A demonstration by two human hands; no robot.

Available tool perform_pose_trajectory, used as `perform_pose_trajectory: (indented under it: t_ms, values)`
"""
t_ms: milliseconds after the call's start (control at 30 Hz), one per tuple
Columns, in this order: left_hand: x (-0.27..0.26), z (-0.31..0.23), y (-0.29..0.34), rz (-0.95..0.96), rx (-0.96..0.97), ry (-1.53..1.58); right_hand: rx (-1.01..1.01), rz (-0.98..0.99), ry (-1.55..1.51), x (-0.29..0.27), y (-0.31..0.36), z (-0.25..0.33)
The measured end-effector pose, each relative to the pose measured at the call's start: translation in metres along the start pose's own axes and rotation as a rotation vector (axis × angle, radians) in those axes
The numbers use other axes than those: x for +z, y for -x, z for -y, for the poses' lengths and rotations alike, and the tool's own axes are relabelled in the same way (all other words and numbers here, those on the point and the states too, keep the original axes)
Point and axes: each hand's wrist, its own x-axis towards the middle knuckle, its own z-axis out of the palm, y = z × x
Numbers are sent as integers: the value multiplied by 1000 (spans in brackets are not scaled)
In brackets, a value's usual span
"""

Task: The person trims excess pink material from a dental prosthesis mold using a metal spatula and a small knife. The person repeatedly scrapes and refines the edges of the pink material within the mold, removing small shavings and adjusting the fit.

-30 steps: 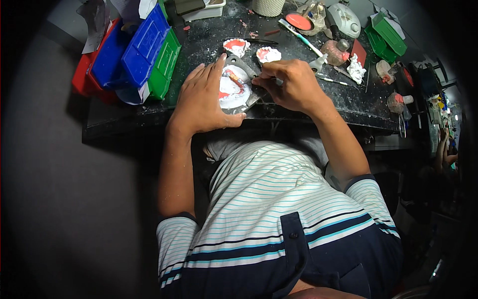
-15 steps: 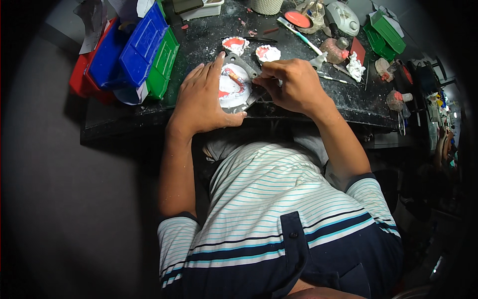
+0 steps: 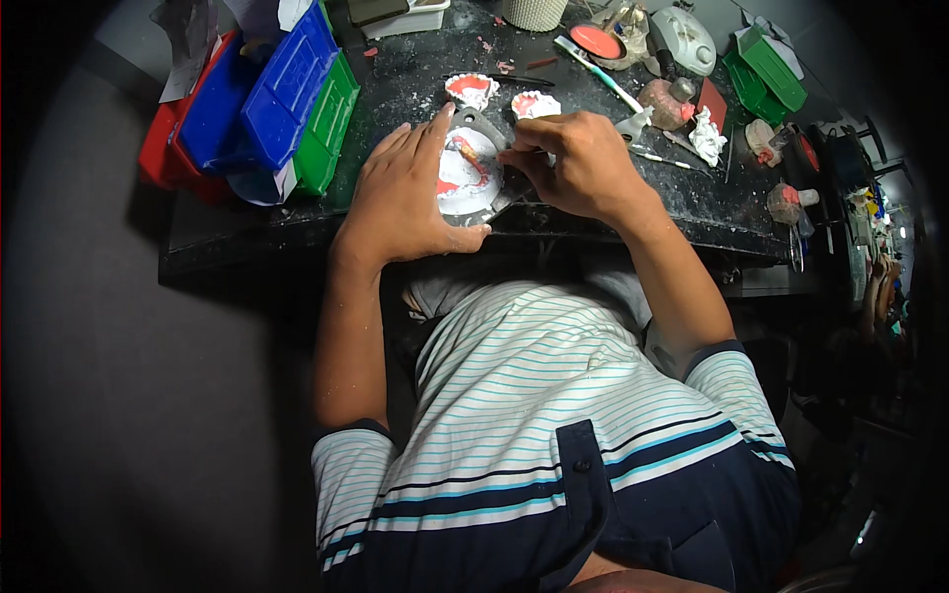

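Observation:
My left hand (image 3: 400, 193) grips the left side of a grey metal dental flask (image 3: 471, 117), its fingers along the far left edge and the thumb near the front. White plaster (image 3: 457, 205) fills the flask, with a curved pink and reddish arch (image 3: 478, 170) set in it. My right hand (image 3: 583, 163) is closed in a pinch at the flask's right side; what the fingertips hold is hidden. Just beyond the flask lie two white plaster pieces with pink centres, a left piece (image 3: 473, 91) and a right piece (image 3: 535, 104).
Blue (image 3: 287, 94), red and green bins stand at the left. A toothbrush (image 3: 600, 74), a round pink-topped dish (image 3: 597, 41), crumpled white tissue (image 3: 706, 138) and a white rounded device (image 3: 683, 40) lie to the right. Black benchtop (image 3: 405, 74) carries white dust and pink scraps.
My right hand has shifted slightly up and left at the flask's side. My left hand keeps its hold; the whole bench appears shifted a little in view.

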Motion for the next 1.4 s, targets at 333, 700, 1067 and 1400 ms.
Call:
perform_pose_trajectory:
  t_ms: [333, 700, 1067, 1400]
  values:
    - [0, 2, -2, -28, 34, 8, 102, -123, 6, 13, 8, 16]
    - [-3, 1, -2, -10, 21, 16, 167, -129, 10, 17, 10, 20]
    - [-4, 0, -1, -36, 32, 29, 67, -56, -32, 11, 1, 2]
    - [-3, 3, -2, -20, 62, 24, 93, -60, -87, 15, 1, -3]
